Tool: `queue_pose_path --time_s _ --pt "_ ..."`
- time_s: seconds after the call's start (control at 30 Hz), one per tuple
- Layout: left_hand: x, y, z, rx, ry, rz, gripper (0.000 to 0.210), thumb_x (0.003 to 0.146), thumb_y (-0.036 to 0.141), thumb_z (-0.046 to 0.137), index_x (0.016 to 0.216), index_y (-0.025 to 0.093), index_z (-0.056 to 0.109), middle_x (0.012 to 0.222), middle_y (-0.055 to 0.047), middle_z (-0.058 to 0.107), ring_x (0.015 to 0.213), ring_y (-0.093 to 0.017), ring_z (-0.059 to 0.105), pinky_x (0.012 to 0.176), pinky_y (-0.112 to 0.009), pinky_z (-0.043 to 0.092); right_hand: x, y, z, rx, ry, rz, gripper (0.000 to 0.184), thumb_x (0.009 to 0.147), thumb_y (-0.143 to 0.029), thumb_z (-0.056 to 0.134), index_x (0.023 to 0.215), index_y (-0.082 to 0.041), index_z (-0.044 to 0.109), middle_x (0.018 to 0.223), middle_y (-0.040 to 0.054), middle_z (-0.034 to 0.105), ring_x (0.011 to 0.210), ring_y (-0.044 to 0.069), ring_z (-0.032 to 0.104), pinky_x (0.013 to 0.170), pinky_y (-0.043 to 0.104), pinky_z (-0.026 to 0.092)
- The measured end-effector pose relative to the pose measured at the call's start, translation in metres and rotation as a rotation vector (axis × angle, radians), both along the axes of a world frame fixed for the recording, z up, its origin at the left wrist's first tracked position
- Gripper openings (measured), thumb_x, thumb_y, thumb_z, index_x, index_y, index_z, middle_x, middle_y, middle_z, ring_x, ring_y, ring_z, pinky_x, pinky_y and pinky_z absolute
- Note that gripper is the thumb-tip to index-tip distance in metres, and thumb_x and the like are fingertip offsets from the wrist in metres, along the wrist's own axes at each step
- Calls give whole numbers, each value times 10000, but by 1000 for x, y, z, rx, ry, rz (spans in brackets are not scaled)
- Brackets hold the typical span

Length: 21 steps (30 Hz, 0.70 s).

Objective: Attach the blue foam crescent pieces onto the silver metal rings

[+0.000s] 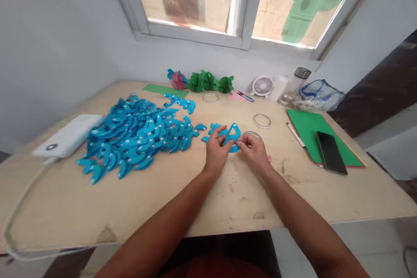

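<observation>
Both hands meet low over the middle of the table. My left hand (217, 148) pinches a blue cut-paper piece (234, 129) that shows around its fingertips, curved and with small white patches. Touching or nearly touching it, the thumb and finger of my right hand (254, 151) are pressed together; what lies between them is too small to make out. Just behind my right hand a thin ring (251, 133) is partly covered. To the left spreads a large heap of curved blue paper pieces (140, 128) with white patches.
Around lie a white power bank (70, 135) with a cable, another ring (262, 120), green paper (312, 130), a black phone (331, 153) and a pen (296, 134). Along the back stand green paper pompoms (208, 81), a small fan (262, 86), scissors (245, 96) and a bottle (295, 84).
</observation>
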<state>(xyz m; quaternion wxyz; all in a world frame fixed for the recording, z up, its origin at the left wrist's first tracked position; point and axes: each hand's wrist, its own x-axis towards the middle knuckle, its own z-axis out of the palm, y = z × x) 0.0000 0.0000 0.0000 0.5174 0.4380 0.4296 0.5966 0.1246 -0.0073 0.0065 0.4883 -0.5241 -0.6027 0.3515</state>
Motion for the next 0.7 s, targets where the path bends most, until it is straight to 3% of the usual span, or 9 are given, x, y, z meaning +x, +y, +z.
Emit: queue_pose_path --time_s 0.27,0.7 --pt "0 -1 2 -7 -27 29 452 606 164 660 1047 163 563 657 20 588 625 -116 570 575 -217 456 0 3 -5 -114 206 6 138 676 -301 643 700 -178 586 644 -16 576 582 115 504 568 247 388" --pt "0 0 1 6 45 -20 530 620 118 617 1137 174 514 629 40 556 609 -102 539 574 -204 436 1 4 -6 -140 210 0 155 656 -311 658 680 -171 596 603 -15 572 553 115 506 539 246 392"
